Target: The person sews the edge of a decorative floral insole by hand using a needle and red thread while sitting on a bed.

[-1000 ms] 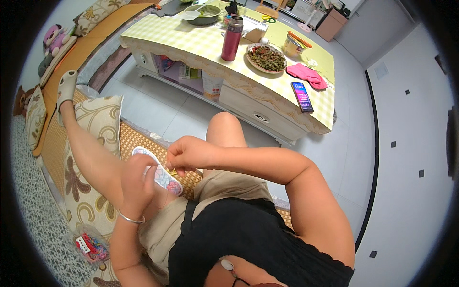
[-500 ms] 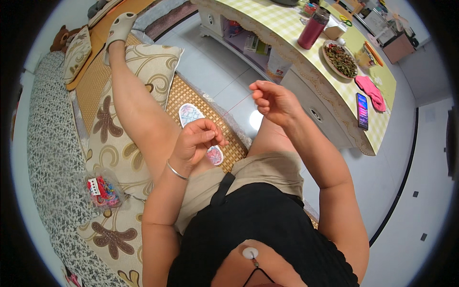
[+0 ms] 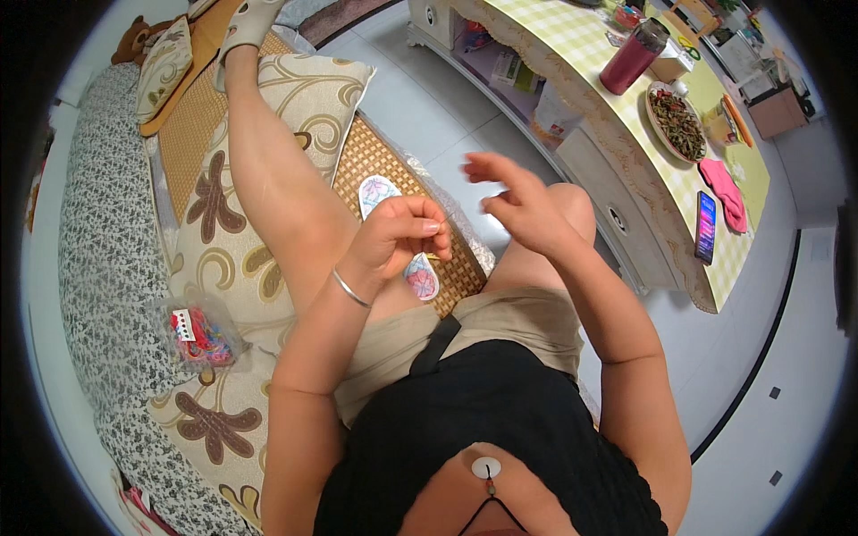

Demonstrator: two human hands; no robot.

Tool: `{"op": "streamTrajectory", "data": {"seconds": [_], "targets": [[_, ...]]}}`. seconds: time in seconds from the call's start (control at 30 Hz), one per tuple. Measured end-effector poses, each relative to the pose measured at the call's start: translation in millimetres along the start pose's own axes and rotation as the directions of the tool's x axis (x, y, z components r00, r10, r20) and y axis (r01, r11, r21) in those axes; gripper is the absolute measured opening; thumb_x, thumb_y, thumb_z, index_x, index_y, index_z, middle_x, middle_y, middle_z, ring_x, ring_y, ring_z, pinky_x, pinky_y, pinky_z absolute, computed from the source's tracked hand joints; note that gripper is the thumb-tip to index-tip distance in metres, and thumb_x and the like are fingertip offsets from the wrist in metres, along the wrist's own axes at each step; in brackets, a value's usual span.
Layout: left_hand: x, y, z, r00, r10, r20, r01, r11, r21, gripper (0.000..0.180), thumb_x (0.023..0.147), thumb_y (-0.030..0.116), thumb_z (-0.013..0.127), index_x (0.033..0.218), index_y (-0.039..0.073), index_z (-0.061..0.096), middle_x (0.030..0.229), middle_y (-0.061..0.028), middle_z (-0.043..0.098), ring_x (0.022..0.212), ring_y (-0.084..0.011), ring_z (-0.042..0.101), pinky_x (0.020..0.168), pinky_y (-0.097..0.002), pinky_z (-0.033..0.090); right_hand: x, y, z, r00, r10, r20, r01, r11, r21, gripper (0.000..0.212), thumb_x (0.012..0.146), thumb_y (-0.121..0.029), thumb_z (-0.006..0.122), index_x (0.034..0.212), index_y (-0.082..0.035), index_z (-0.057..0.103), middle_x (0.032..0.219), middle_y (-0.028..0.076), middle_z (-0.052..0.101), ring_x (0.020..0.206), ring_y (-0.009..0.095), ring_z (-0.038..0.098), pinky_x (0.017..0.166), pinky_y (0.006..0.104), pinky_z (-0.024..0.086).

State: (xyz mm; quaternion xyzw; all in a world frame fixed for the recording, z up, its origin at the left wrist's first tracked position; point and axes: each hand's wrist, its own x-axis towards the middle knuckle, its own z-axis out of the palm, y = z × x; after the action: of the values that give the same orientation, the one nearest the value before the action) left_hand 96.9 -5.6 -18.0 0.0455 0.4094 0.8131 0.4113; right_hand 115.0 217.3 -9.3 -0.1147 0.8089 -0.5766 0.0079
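Over my lap, my left hand is closed in a pinch, thumb against the forefinger. What it pinches is too small to make out. Just to its right, my right hand hangs above the gap between my knees, fingers apart and slightly blurred, with nothing visible in it. Below the left hand, on the woven mat, a white insole with pink and blue patterning shows one rounded end. A similar patterned end appears beyond that hand. Because the hand hides the middle, I cannot tell whether both belong to one piece.
A clear bag of colourful threads lies on the patterned cushion at my left. The checkered table at the right carries a dark red bottle, a plate of food, a pink cloth and a phone.
My right hand has opened from its pinch and come slightly nearer. The red thread stretched between my hands no longer shows. My left hand stays pinched, and the whole view has shifted.
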Motion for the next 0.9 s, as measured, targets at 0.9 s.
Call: {"op": "streamTrajectory", "data": {"seconds": [0.9], "targets": [[54,64,-61,0.947,0.063,-0.316,-0.025,0.992,0.123,0.010,0.084,0.008,0.057,0.086,-0.002,0.059,0.079,-0.0120,0.064,0.067,-0.0157,0.062,0.063,-0.0249,0.052,115,38,43,0.918,0.279,0.281,-0.382,0.811,0.444,0.012,0.087,-0.008,0.059,0.091,0.002,0.065,0.074,0.000,0.060,0.065,0.006,0.050,0.059,0.0197,0.040]]}}
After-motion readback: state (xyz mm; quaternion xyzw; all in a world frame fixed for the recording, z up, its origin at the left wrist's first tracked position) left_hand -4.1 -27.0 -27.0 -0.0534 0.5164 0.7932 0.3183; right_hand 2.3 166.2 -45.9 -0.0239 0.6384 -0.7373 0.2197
